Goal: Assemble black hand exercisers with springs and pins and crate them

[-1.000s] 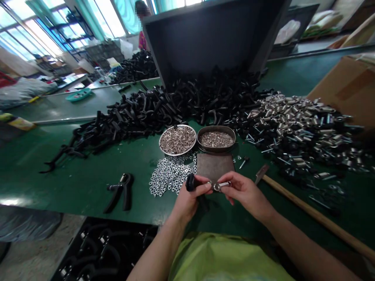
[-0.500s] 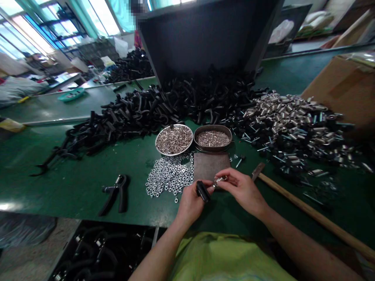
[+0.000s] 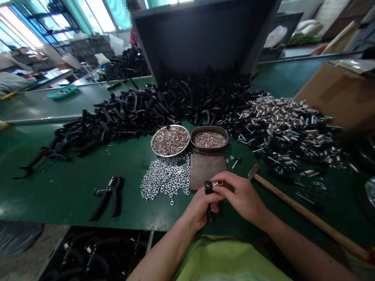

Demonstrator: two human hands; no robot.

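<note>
My left hand [image 3: 200,206] is wrapped round a black plastic handle [image 3: 209,195] held upright over the table's front edge. My right hand [image 3: 241,194] pinches a small silver spring piece [image 3: 217,183] against the top of that handle. Both hands meet just in front of a dark brown metal plate [image 3: 206,169]. A spread of silver nuts [image 3: 165,180] lies to the left of the plate. Behind it stand a round dish of metal tubes [image 3: 170,140] and an oval pan of small metal parts [image 3: 209,139].
A big pile of black handles [image 3: 152,107] runs across the green table [image 3: 73,187], with a heap of silver springs and bolts [image 3: 287,123] to the right. A hammer [image 3: 295,207] lies on the right, an assembled hand gripper [image 3: 108,195] on the left. A cardboard box [image 3: 336,93] stands far right.
The black handle has turned from tilted to upright in my left hand. My right hand has closed in on its top with the silver piece. The view has shifted a little rightward.
</note>
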